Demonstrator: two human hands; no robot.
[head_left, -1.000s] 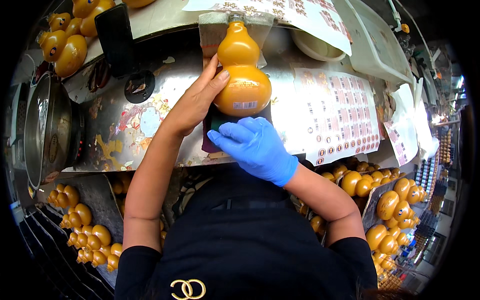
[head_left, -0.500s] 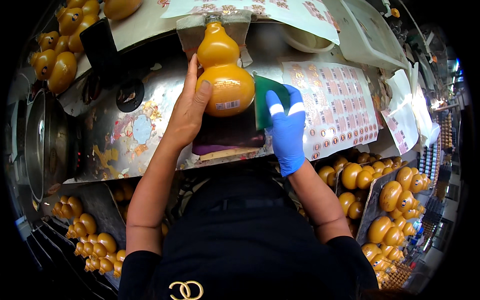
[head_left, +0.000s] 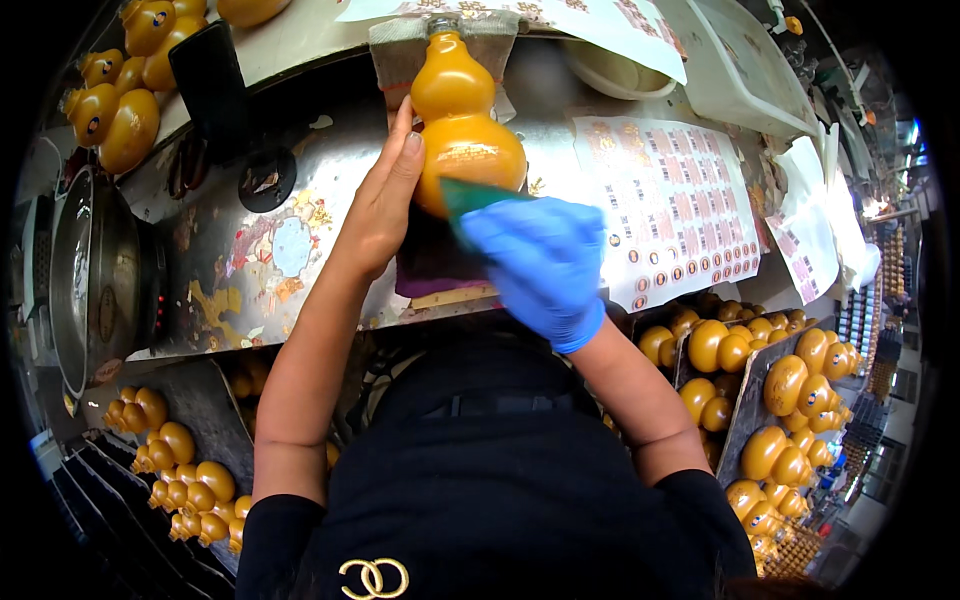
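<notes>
A glossy amber gourd-shaped bottle (head_left: 455, 85) lies in front of me, its neck pointing away and resting on a grey cloth (head_left: 395, 55). My left hand (head_left: 385, 200) is closed around its left side, fingers behind and thumb on the lower bulb. In a blue glove, my right hand (head_left: 540, 265) grips a thin green scraper sheet (head_left: 462, 198). The sheet's edge lies across the near part of the lower bulb and hides what is there. Faint printing shows on the bulb above it. The right fingers are slightly blurred.
Sheets of stickers (head_left: 680, 200) lie at the right. A steel pan (head_left: 95, 280) stands at the left, beside a dark round disc (head_left: 267, 183). More gourd bottles (head_left: 130, 130) sit at the far left, with others on racks (head_left: 770, 370) below both sides. A white bin (head_left: 745, 75) occupies the far right.
My right hand has swept the green scraper leftward from beside the bottle onto its lower bulb, covering a barcode label visible before. My left hand keeps its hold; the view shifted slightly.
</notes>
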